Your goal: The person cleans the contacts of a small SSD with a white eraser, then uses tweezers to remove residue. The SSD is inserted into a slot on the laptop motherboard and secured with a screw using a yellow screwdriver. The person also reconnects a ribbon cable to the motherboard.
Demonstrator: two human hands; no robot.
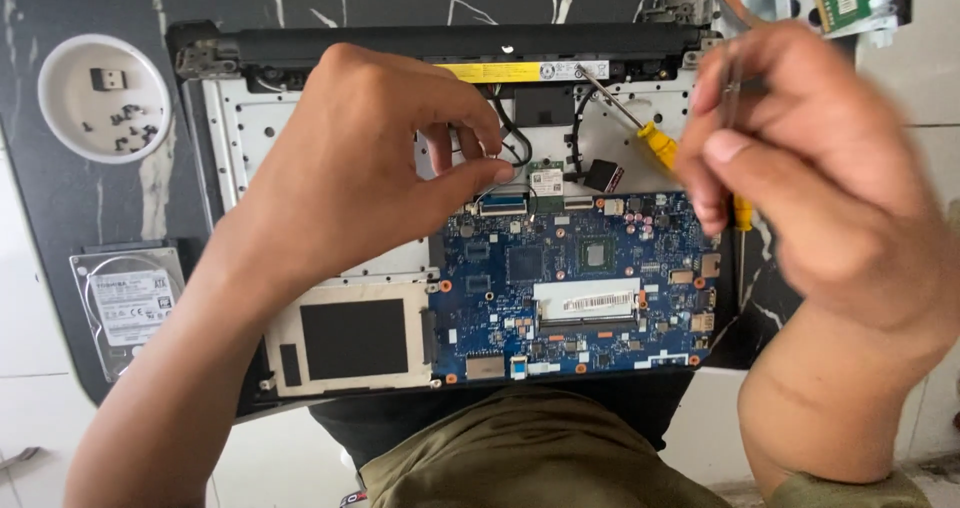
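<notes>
Left hand (350, 158) pinches a thin black cable (510, 148) above the blue motherboard (580, 288); right hand (800, 158) grips closed on a yellow-handled screwdriver (655, 140).

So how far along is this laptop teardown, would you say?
Quite far, I'd judge. The laptop is already open, its blue circuit board bare; a hard drive lies out beside it and loose screws sit in a white dish. In hand: the left hand pinches a small card by the black cables, the right hand holds a yellow screwdriver. The board itself is still in place.
</notes>
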